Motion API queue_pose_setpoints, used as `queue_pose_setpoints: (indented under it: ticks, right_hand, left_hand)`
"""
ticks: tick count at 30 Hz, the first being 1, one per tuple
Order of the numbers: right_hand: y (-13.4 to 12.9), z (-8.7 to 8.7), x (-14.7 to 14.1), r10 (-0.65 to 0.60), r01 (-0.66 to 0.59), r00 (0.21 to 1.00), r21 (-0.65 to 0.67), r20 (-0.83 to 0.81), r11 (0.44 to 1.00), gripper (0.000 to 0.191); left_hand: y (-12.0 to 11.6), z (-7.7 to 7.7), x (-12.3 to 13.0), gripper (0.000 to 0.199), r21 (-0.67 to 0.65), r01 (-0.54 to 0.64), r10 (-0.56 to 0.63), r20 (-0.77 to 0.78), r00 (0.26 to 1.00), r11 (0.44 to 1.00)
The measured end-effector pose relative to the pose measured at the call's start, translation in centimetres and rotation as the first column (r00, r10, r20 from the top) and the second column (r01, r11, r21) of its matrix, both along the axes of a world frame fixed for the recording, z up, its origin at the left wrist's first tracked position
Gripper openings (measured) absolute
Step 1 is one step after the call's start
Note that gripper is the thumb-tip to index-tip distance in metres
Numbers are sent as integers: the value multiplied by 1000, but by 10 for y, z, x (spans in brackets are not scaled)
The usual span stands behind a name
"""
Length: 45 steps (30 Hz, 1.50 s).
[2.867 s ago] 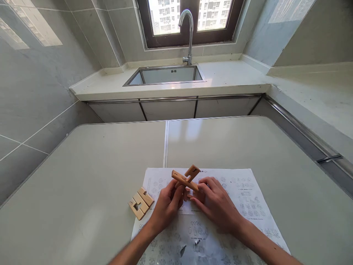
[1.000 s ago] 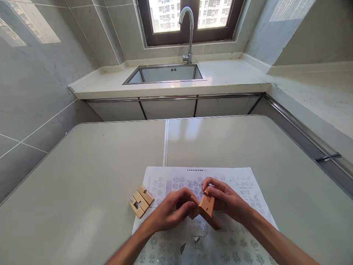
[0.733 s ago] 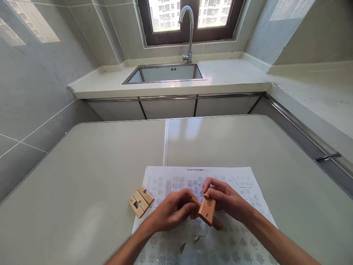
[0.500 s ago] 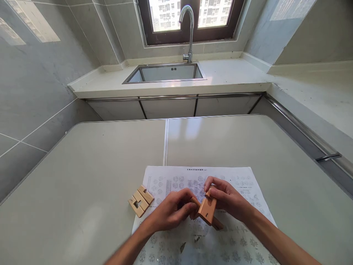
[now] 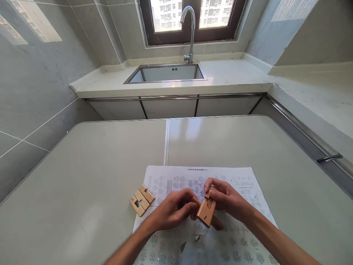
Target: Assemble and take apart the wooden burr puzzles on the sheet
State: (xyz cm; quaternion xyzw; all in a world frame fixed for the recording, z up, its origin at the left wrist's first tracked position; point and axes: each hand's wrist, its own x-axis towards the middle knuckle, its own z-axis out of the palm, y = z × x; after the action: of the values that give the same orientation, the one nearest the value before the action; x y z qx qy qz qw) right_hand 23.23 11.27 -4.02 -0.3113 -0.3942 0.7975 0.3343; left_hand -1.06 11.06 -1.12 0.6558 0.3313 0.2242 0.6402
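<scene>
Over a printed sheet [image 5: 237, 235], both hands are closed on wooden puzzle pieces [image 5: 206, 213] that are fitted or crossed together. My left hand [image 5: 176, 209] pinches the end of one stick-like piece, which passes behind a reddish-brown notched block and comes out at its lower right. My right hand [image 5: 226, 198] grips the upper end of the block between thumb and fingers, with a small piece at the notch. How the pieces interlock is partly hidden by the fingers. Left of my left hand lie lighter notched wooden pieces [image 5: 143, 204], side by side, partly on the sheet's edge.
The sheet bears rows of small diagrams and rests on a pale table [image 5: 82, 176] with a seam down its middle. Beyond stand a counter [image 5: 234, 73] with a sink [image 5: 165, 81] and a tap [image 5: 192, 36] under a window. Tiled walls flank the table.
The block held by my right hand has tilted or shifted slightly down and left at its lower end. Both hands keep their grips; the lighter pieces lie as before.
</scene>
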Motion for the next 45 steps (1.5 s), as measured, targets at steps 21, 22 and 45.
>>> queue_pose_setpoints:
  ticks: [21,22,45]
  right_hand:
    - [-2,-2,-10,126,-125,989,-19,73,992,35]
    - [-2,-1,-10,126,-125,989,-19,73,992,36]
    - [-1,-5,-6,79,-92,991,-121,-106,988,27]
  left_hand:
    - [1,1,-4,38,-44,-76,75,-16,997,996]
    - [1,1,-4,38,-58,-77,77,-7,997,995]
    - [7,-6,-2,38,-236,-150,196,182,964,960]
